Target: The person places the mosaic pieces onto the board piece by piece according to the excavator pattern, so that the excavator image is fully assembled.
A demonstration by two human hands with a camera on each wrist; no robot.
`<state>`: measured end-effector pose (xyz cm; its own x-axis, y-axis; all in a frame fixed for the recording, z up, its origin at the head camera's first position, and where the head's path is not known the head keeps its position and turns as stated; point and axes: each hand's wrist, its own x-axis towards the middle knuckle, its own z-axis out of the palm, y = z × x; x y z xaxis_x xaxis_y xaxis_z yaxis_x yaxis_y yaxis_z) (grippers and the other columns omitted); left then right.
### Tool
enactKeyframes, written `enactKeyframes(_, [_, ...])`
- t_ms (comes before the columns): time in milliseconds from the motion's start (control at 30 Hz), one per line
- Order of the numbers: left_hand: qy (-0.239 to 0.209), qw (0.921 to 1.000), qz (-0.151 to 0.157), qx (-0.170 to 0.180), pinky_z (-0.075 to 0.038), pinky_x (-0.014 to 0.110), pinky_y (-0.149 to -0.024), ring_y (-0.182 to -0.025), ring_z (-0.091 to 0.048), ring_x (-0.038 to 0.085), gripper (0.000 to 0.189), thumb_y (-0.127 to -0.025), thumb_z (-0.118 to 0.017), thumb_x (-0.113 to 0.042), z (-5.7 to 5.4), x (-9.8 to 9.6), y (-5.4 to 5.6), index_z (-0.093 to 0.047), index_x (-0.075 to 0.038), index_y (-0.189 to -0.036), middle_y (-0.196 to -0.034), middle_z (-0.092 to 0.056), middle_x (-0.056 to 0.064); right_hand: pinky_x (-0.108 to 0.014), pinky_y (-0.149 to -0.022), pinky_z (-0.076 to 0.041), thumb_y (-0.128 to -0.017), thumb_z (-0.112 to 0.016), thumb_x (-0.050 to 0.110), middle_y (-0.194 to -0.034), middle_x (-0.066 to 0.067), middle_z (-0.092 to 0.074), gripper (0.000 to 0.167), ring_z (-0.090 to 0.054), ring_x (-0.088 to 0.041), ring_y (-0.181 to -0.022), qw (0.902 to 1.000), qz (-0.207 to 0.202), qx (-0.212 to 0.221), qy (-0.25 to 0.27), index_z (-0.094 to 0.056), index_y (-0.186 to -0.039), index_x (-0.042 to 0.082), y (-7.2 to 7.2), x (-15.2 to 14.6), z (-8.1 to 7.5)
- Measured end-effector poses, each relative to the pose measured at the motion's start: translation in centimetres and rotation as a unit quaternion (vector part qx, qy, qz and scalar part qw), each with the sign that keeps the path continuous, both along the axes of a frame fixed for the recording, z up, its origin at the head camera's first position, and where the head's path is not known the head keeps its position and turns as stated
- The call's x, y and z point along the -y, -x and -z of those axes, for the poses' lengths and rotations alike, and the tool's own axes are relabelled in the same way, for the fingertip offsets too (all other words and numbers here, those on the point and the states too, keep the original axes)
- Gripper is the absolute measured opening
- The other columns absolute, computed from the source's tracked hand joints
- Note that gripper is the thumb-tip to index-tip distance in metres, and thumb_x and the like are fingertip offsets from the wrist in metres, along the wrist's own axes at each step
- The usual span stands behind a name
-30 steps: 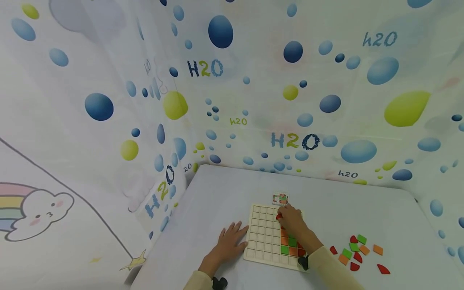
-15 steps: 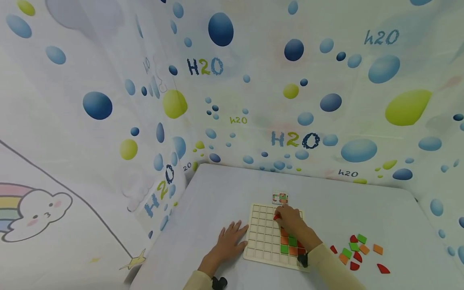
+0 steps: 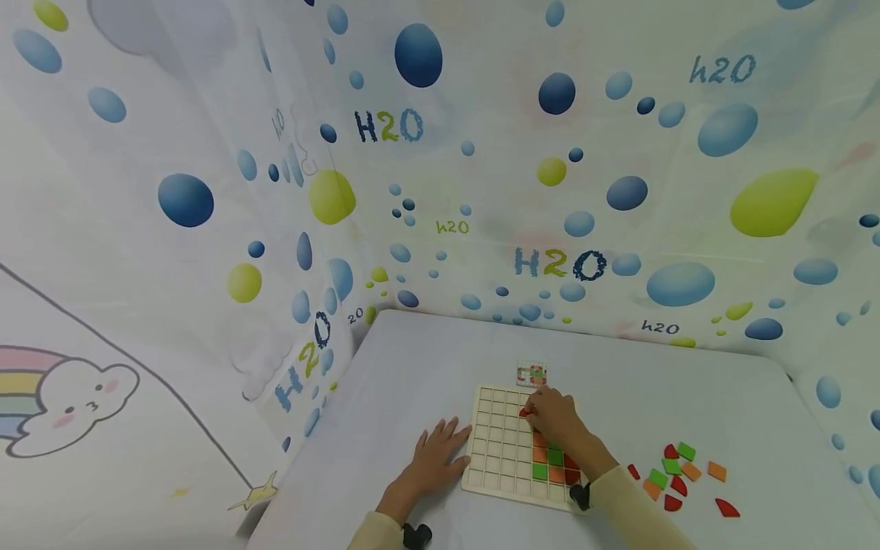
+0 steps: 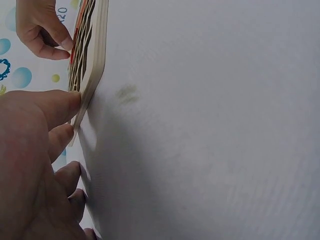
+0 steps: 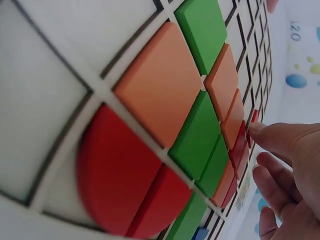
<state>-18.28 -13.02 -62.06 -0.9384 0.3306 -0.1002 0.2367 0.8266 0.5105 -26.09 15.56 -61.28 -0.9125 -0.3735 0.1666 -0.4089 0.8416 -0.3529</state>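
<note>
My right hand is over the far part of a pale wooden grid board. Its thumb and fingertips pinch a small red tile at one of the cells. Seen from the right wrist, the thumb tip lies against that red tile, while the other fingers are bent below. Fingers spread, my left hand lies beside the board, with the thumb and a fingertip touching its edge. Green, orange and rounded red tiles fill cells on the board's right side, partly hidden by the right arm.
A small patterned card lies just beyond the board's far edge. Loose red, green and orange tiles are scattered on the white tabletop to the right. Printed cloth walls stand behind and at the sides.
My right hand has shifted slightly left with the red tile over the first half second, then stayed almost in place. The left hand keeps its position at the board's edge.
</note>
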Motion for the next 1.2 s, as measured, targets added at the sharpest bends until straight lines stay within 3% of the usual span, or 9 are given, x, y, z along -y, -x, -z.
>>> enactKeyframes(167, [0.000, 1.0000, 0.003, 0.000, -0.018, 0.070, -0.125, -0.158, -0.029, 0.043, 0.058, -0.105, -0.064, -0.033, 0.2, -0.1, 0.1, -0.049, -0.019, -0.159, -0.169, -0.037, 0.015, -0.052, -0.075, -0.049, -0.097, -0.078, 0.020, -0.103, -0.006, -0.064, 0.008, -0.061, -0.025, -0.092, 0.9980, 0.046, 0.039, 0.021, -0.073, -0.101, 0.014, -1.0, -2.2, 0.1])
enactKeyframes(367, [0.010, 0.9999, 0.007, -0.002, -0.018, 0.070, -0.125, -0.158, -0.029, 0.043, 0.059, -0.105, -0.063, -0.036, 0.8, 0.1, 0.4, -0.048, -0.020, -0.160, -0.170, -0.037, 0.014, -0.067, -0.095, -0.047, -0.098, -0.072, 0.015, -0.128, -0.024, -0.061, 0.024, -0.060, -0.045, -0.120, 0.9838, 0.147, 0.090, 0.049, -0.071, -0.120, 0.006, -2.8, -7.2, 0.0])
enactKeyframes(567, [0.002, 0.9999, 0.012, -0.006, -0.017, 0.071, -0.124, -0.158, -0.028, 0.044, 0.059, -0.106, -0.062, -0.035, 0.5, 0.4, 0.4, -0.047, -0.019, -0.160, -0.170, -0.036, 0.016, -0.071, -0.087, -0.047, -0.097, -0.072, 0.015, -0.132, -0.040, -0.051, 0.041, -0.053, -0.058, -0.117, 0.9711, 0.218, 0.077, 0.060, -0.060, -0.131, -0.004, -5.6, -14.1, -0.9])
enactKeyframes(800, [-0.007, 0.9999, 0.008, -0.001, -0.016, 0.072, -0.125, -0.158, -0.028, 0.045, 0.059, -0.105, -0.063, -0.035, 0.2, 0.3, 0.4, -0.048, -0.018, -0.160, -0.170, -0.036, 0.016, -0.074, -0.084, -0.044, -0.097, -0.072, 0.028, -0.124, -0.046, -0.046, 0.053, -0.048, -0.063, -0.110, 0.9300, 0.330, 0.158, 0.039, -0.054, -0.130, -0.011, -6.7, -19.7, -0.5])
enactKeyframes(867, [-0.005, 1.0000, 0.008, -0.001, -0.016, 0.072, -0.125, -0.158, -0.028, 0.045, 0.059, -0.105, -0.062, -0.035, 0.2, 0.3, 0.3, -0.048, -0.018, -0.160, -0.170, -0.036, 0.016, -0.073, -0.083, -0.043, -0.099, -0.071, 0.027, -0.120, -0.044, -0.049, 0.050, -0.051, -0.061, -0.106, 0.9252, 0.334, 0.175, 0.043, -0.056, -0.128, -0.011, -6.8, -20.3, -0.4])
enactKeyframes(1033, [-0.003, 1.0000, 0.007, 0.004, -0.016, 0.071, -0.125, -0.158, -0.027, 0.045, 0.059, -0.105, -0.062, -0.035, 0.3, 0.2, 0.3, -0.048, -0.018, -0.160, -0.170, -0.036, 0.016, -0.068, -0.081, -0.046, -0.101, -0.066, 0.020, -0.115, -0.042, -0.054, 0.042, -0.057, -0.057, -0.102, 0.9255, 0.326, 0.187, 0.051, -0.057, -0.126, -0.013, -7.0, -20.7, -0.2])
enactKeyframes(1200, [-0.013, 0.9998, 0.011, 0.008, -0.015, 0.072, -0.125, -0.158, -0.026, 0.046, 0.059, -0.105, -0.062, -0.037, 0.4, 0.1, 0.1, -0.048, -0.018, -0.160, -0.170, -0.036, 0.017, -0.068, -0.087, -0.045, -0.094, -0.066, 0.012, -0.121, -0.046, -0.049, 0.048, -0.053, -0.059, -0.110, 0.9095, 0.345, 0.223, 0.061, -0.051, -0.130, -0.016, -7.3, -21.3, -0.2])
